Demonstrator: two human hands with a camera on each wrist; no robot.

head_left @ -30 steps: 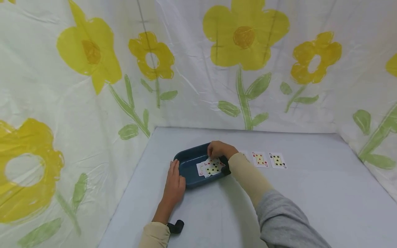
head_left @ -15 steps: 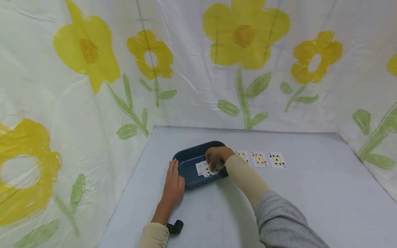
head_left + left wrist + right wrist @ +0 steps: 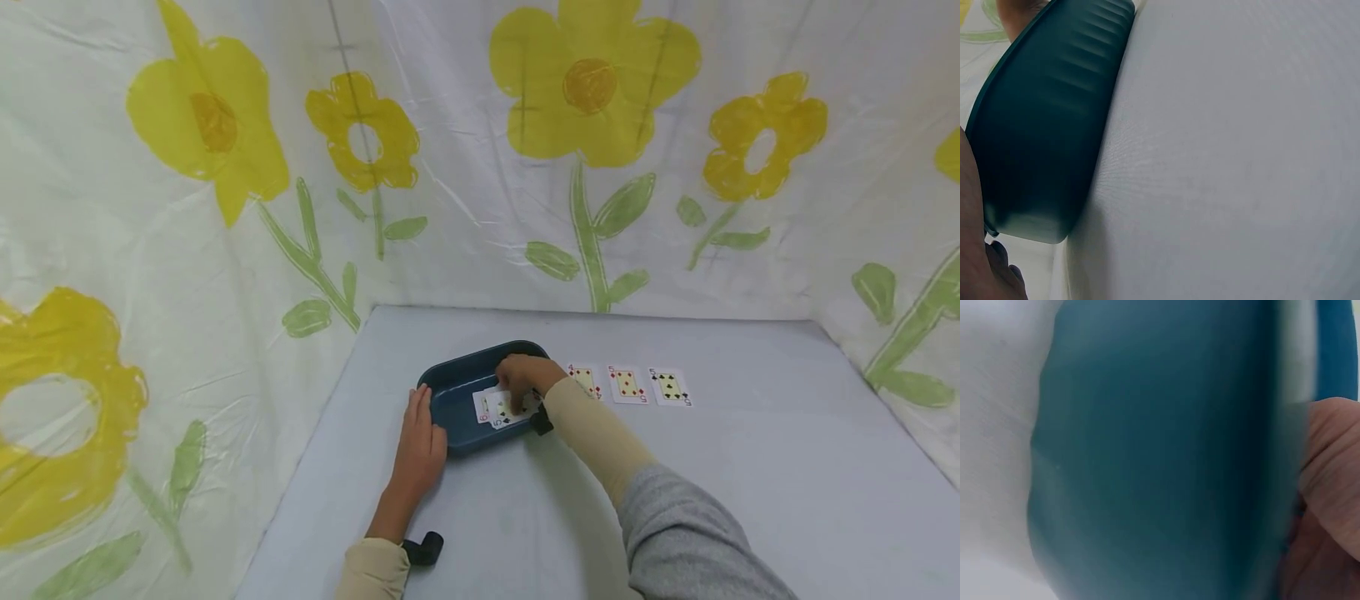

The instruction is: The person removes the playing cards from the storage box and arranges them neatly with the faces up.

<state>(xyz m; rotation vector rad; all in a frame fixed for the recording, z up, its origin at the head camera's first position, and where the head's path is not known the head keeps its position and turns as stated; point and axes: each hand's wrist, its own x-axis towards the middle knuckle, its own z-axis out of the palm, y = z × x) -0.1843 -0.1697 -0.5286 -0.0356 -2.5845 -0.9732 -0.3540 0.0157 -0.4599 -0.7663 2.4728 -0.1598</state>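
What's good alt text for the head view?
A person's right hand reaches into a teal tray of playing cards while the left hand rests against its side. Three face-up cards lie on the table to its right.

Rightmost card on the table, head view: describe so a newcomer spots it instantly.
On the pale table, find the dark blue-green tray. To the tray's right in the head view, three face-up cards lie in a row; go to the far right end. That black five is the only black-suited card there: the red five and red four beside it are diamonds.
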